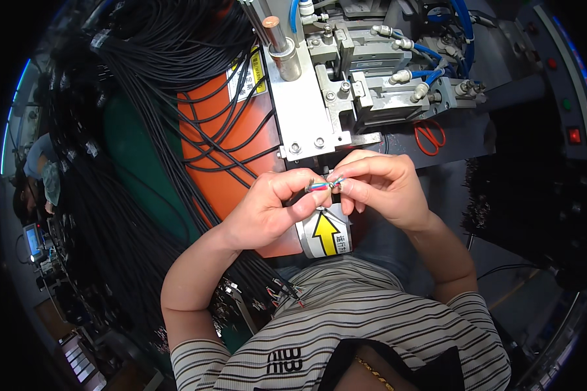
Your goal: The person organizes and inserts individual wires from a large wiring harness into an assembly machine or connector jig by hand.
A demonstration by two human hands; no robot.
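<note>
Between my two hands are the thin coloured wires (321, 186) of a cable end, with blue, red and green strands showing. My left hand (275, 201) pinches them between thumb and forefinger. From the other side, my right hand (379, 185) closes thumb and forefinger on the wire tips. Just below my fingers is a white rounded part with a yellow arrow (326, 233). Directly beyond them stands the metal plate (300, 111) of a machine. My fingers partly cover the wires, and where the cable runs behind my left hand is hidden.
Many black cables (176, 58) drape over an orange surface (209, 176) and hang down at the left. Pneumatic cylinders (385, 98) with blue hoses fill the back right. Orange-handled scissors (430, 137) lie beside them. A control panel (574, 135) stands far right; another person (42, 163) is far left.
</note>
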